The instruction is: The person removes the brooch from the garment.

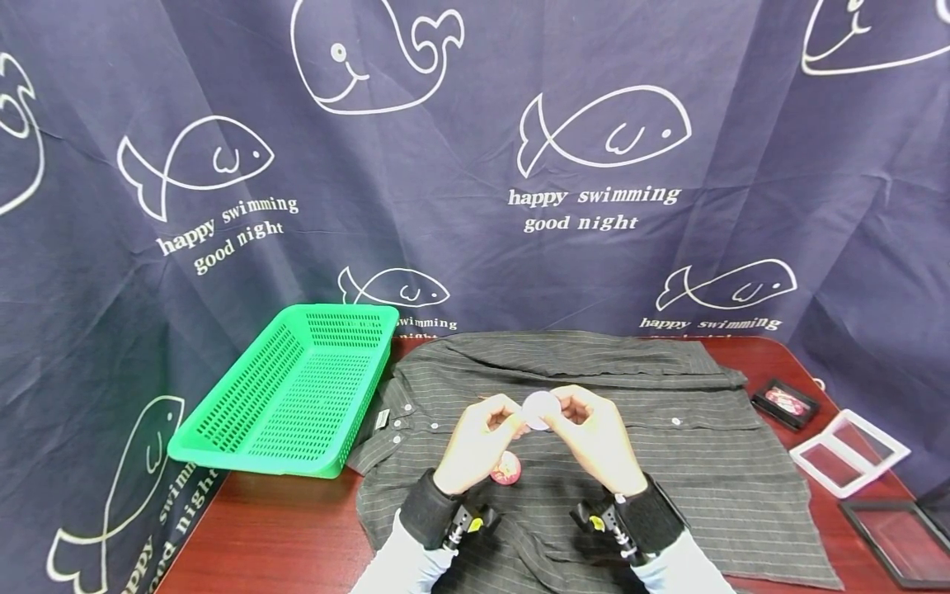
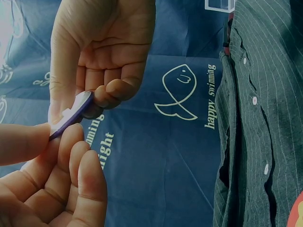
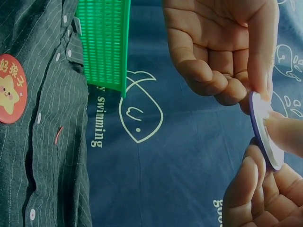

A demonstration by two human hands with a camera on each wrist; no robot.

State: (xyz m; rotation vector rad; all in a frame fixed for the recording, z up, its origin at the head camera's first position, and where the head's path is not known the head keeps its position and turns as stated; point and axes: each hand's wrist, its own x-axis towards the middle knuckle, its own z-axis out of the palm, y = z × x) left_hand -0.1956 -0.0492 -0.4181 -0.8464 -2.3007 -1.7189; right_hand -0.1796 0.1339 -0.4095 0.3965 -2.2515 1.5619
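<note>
Now both hands (image 1: 538,433) pinch round badge (image 1: 540,409) between them (above shirt (image 1: 690,462)).

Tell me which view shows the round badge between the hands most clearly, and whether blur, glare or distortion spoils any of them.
Head view: evenly lit, wide-angle bend at the edges; the round badge reads as a pale washed-out disc between left hand and right hand. Left wrist view: badge edge-on, nearest fingers soft. Right wrist view: sharpest, rim clear, red star badge on the striped shirt crisp.

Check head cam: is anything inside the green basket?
No. The green basket shows only bare mesh; the red badge lies on the shirt.
</note>
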